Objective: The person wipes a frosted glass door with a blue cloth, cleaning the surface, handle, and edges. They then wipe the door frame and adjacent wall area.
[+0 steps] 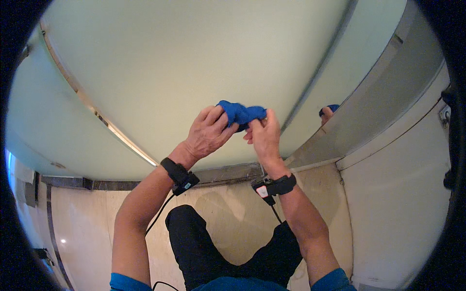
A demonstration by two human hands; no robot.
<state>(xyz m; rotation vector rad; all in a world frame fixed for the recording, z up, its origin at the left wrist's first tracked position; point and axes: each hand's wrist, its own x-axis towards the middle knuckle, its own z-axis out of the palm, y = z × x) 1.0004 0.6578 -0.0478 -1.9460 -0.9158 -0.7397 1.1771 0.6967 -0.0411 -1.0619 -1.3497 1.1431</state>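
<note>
A crumpled blue cloth (241,113) is held between both hands, in front of a large frosted glass panel (189,54). My left hand (209,131) grips the cloth's left end, its fingers curled over the fabric. On the right end, my right hand (265,132) pinches the cloth between thumb and fingers. Part of the fabric is hidden behind the fingers. Whether the cloth touches the glass cannot be told.
A metal strip (225,175) runs along the panel's foot, above pale floor tiles (131,203). To the right, a shiny metal frame (327,145) mirrors a hand and cloth, beside a white panel (397,203). Cables (159,214) hang from the black wrist devices (180,176).
</note>
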